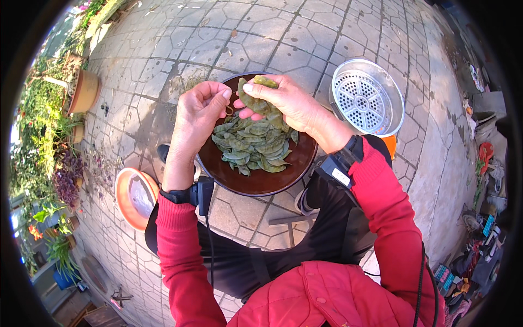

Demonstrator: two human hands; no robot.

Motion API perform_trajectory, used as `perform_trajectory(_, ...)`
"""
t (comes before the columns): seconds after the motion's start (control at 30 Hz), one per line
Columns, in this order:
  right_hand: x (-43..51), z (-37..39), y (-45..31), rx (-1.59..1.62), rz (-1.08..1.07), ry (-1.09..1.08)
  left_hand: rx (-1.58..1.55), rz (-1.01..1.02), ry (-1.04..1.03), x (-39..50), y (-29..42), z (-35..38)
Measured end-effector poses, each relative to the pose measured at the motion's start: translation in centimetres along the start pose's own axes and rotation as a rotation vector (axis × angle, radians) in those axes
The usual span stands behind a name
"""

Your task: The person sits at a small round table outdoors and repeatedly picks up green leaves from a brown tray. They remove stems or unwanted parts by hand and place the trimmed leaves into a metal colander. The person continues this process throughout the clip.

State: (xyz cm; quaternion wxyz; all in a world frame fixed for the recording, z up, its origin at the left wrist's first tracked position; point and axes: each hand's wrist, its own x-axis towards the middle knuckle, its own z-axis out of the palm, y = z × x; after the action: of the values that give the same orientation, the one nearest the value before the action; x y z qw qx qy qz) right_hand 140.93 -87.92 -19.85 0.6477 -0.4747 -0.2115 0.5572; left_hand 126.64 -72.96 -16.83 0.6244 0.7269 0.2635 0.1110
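My right hand (pixel 282 96) holds several flat green bean pods (pixel 259 105) above a brown round basin (pixel 261 186). Beside it on the left, my left hand (pixel 202 112) pinches a thin, curled bean string (pixel 229 110) between thumb and fingertips. Under both hands a heap of flat green bean pods (pixel 253 143) lies in the basin, some with dark mottling. The far part of the basin is partly hidden by my hands.
A perforated metal steamer pot (pixel 395 116) stands at the right, over something orange (pixel 390 145). At the left sits an orange basin (pixel 122 196) with a whitish inside. Potted plants (pixel 83 92) line the left edge of the paved ground (pixel 261 28); assorted clutter (pixel 484 245) lies far right.
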Motion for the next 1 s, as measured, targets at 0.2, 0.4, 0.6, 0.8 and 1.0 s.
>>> perform_trajectory(0.2, 0.6, -0.8, 0.5, 0.235, 0.015, 0.122, -0.058, -0.02, -0.171, -2.3, 0.2, -1.6)
perform_trajectory(0.4, 1.2, -1.8, 1.0, 0.294, -0.051, 0.199, 0.035, -0.009, 0.004, -0.5, -2.2, -4.6)
perform_trajectory(0.6, 1.1, -2.2, 1.1, 0.299, -0.03, 0.17, 0.057, 0.053, 0.264, 8.3, -9.6, -8.2)
perform_trajectory(0.8, 0.7, -2.8, 0.5, 0.305, -0.024, 0.193, 0.438, -0.149, 0.402, 13.6, -13.9, -11.5)
perform_trajectory(1.0, 0.0, -3.2, 0.4, 0.24, -0.026, 0.227, 0.801, -0.09, 0.522, 13.8, -15.0, -12.8)
